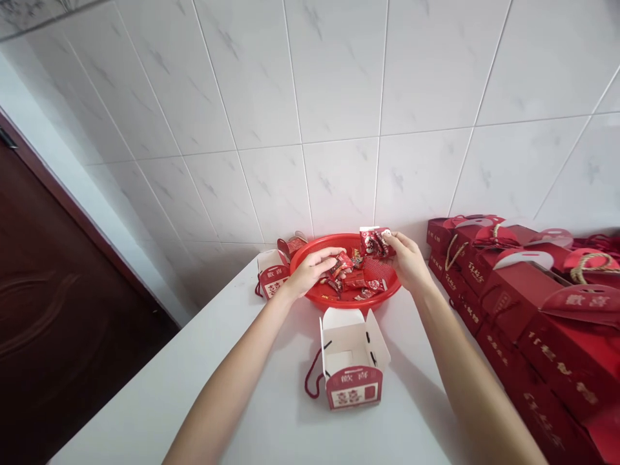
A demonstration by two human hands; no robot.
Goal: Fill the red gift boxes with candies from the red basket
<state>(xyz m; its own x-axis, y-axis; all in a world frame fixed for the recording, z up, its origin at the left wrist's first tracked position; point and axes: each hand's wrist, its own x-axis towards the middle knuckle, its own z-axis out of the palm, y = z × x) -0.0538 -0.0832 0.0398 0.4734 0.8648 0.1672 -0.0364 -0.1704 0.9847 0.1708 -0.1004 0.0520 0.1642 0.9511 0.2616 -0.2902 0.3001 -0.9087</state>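
A red plastic basket [320,243] holds several red wrapped candies [356,279]. Over its left part, my left hand [314,270] is closed on a small red packet [342,261]. My right hand [407,261] pinches a larger red packet [374,243] above the basket's back right rim. In front of the basket stands a small red and white box [354,387] with its lid flaps up, a white inside with nothing in it, and a dark red cord hanging at its left side.
Another small red and white box [274,279] is at the basket's left. Stacked red gift boxes [513,290] with rope handles fill the right side. The white table [261,400] meets a tiled wall [339,181]; a brown door [58,290] is at left.
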